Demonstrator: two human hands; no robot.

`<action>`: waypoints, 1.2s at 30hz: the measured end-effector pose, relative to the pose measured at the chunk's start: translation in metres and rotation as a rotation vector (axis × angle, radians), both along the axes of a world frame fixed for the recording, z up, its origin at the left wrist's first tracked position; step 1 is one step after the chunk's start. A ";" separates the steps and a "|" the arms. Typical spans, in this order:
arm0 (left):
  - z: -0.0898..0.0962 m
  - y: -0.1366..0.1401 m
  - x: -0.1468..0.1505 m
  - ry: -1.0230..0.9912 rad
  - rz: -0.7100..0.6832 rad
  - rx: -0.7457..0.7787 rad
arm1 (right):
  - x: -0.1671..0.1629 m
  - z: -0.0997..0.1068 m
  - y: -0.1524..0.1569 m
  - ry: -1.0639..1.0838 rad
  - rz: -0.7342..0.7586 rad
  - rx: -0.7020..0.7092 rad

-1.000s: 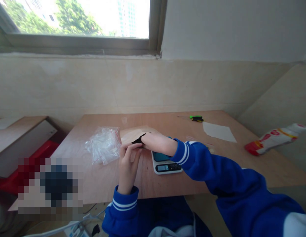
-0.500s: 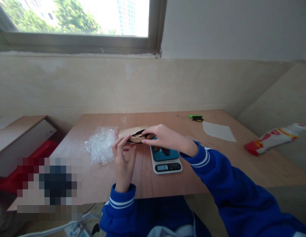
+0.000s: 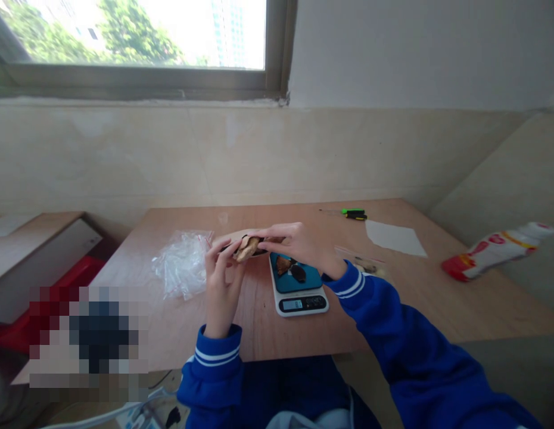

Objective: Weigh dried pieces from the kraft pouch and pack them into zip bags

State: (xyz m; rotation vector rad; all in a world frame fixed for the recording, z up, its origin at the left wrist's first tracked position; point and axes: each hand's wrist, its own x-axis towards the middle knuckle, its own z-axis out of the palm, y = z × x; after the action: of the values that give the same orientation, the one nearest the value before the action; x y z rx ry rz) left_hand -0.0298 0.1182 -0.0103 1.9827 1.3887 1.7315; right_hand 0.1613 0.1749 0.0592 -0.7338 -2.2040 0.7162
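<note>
Above the table, my left hand (image 3: 223,280) and my right hand (image 3: 297,247) meet at a knobbly brown dried piece (image 3: 247,249). The fingers of both hands press on it from either side; its exact kind cannot be made out. Behind it shows a tan thing with a dark inside (image 3: 232,236), partly hidden by my fingers. Below my right hand stands a white kitchen scale (image 3: 280,298) with a blue top. Dark and reddish-brown dried pieces (image 3: 297,273) lie on the scale, and its display is lit but too small to read.
Left of my hands lies a heap of clear plastic bags (image 3: 183,265). To the right are a zip bag with pale pieces (image 3: 370,268), white paper (image 3: 395,238), screwdrivers (image 3: 355,213) and a tilted red-and-white bottle (image 3: 495,250). A box (image 3: 44,256) stands at far left.
The brown piece has tilted and come further out from the dark opening. My right hand has shifted slightly left, uncovering more of the scale and the zip bag.
</note>
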 end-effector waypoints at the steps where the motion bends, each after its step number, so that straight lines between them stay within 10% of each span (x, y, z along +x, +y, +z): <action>1: 0.001 0.001 0.000 0.008 0.001 0.002 | -0.001 0.000 0.000 0.004 -0.014 0.001; 12: 0.001 0.011 0.000 0.013 0.022 -0.011 | -0.005 -0.004 0.007 0.159 0.010 -0.085; 20: 0.005 0.017 -0.002 0.013 0.029 0.005 | 0.038 0.003 -0.006 0.392 -0.301 -0.071; 28: 0.003 0.018 -0.001 0.032 0.044 -0.025 | 0.114 -0.052 -0.041 -0.138 -0.568 -0.005; 36: 0.002 0.015 -0.001 0.030 0.045 -0.038 | 0.107 -0.085 -0.055 -0.626 -0.527 0.124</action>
State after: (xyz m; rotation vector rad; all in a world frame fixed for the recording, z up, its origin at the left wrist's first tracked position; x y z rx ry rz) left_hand -0.0305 0.1336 -0.0080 1.9806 1.4754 1.6874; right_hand 0.2681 0.1194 -0.0263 -1.5525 -2.3825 0.0763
